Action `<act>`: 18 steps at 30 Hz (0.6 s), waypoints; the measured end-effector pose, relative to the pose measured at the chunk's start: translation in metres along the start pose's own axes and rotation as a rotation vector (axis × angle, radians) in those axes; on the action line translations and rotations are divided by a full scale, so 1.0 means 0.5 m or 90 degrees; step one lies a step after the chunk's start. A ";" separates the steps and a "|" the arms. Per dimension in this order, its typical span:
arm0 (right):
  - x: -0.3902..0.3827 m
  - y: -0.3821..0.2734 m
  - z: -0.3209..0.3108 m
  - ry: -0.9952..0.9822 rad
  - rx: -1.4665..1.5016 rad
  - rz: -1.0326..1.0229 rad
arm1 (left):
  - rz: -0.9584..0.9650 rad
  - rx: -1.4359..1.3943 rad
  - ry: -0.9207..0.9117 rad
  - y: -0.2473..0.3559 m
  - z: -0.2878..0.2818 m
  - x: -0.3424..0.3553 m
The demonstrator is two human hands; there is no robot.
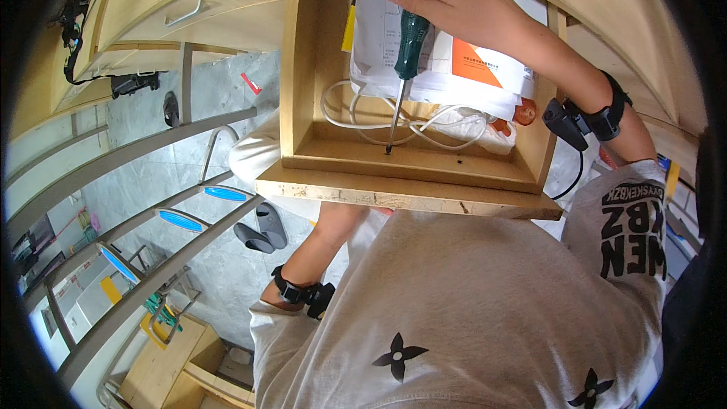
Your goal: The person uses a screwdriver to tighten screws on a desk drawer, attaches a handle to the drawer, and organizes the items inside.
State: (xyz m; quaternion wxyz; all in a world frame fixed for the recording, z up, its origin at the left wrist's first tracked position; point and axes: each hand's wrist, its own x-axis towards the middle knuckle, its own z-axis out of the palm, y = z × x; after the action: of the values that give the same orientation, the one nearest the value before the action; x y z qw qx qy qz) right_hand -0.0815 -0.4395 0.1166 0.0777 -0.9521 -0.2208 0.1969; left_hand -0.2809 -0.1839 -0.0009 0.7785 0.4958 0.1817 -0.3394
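My right hand (469,9) is closed around the dark green handle of a screwdriver (410,44) above an open wooden drawer (297,53). The screwdriver's shaft slants down, and its tip meets a small dark screw (388,153) on the inner face of the drawer front (424,195). Another dark spot, a hole or screw, shows to the right on that face. My left forearm (333,231) reaches up behind the drawer front, which hides the hand and its fingers.
Inside the drawer lie papers (379,68), an orange-and-white booklet (481,67), a looped white cable (363,117) and a white plastic bag (473,125). Left stands a metal rail frame (151,148) with blue inserts. Grey slippers (261,231) lie on the tiled floor.
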 end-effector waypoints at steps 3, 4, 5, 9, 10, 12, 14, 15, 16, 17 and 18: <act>-0.003 0.040 0.045 0.152 0.212 -0.045 | 0.009 0.016 -0.017 -0.002 -0.004 0.005; 0.002 0.061 0.061 0.187 0.278 -0.133 | -0.002 0.024 -0.015 0.001 -0.004 0.006; 0.006 0.063 0.063 0.219 0.344 -0.227 | -0.012 0.029 -0.009 0.003 -0.006 0.006; -0.006 0.048 0.040 0.141 0.459 -0.183 | -0.003 0.020 -0.037 -0.008 -0.015 0.004; -0.008 0.042 0.029 0.102 0.463 -0.127 | 0.001 -0.015 -0.030 -0.012 -0.014 0.003; -0.004 0.039 0.025 0.064 0.468 -0.069 | 0.002 -0.048 -0.024 -0.014 -0.007 0.002; 0.005 0.033 0.024 0.140 0.384 -0.118 | -0.002 -0.097 -0.012 -0.011 0.007 -0.001; 0.004 0.025 0.014 0.139 0.386 -0.116 | -0.004 -0.097 -0.011 -0.010 0.010 -0.003; -0.001 0.015 -0.003 0.100 0.344 -0.067 | -0.005 -0.104 0.004 -0.008 0.014 -0.004; -0.003 0.006 -0.013 0.060 0.301 -0.021 | -0.004 -0.111 0.021 -0.008 0.015 -0.006; -0.001 0.004 -0.011 0.060 0.302 -0.021 | -0.005 -0.111 0.022 -0.009 0.013 -0.006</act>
State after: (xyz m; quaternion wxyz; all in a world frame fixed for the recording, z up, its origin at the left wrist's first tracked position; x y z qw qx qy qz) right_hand -0.0789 -0.4421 0.1214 0.3125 -0.9115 -0.1800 0.1975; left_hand -0.2866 -0.1896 0.0010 0.8141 0.4312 0.2259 -0.3167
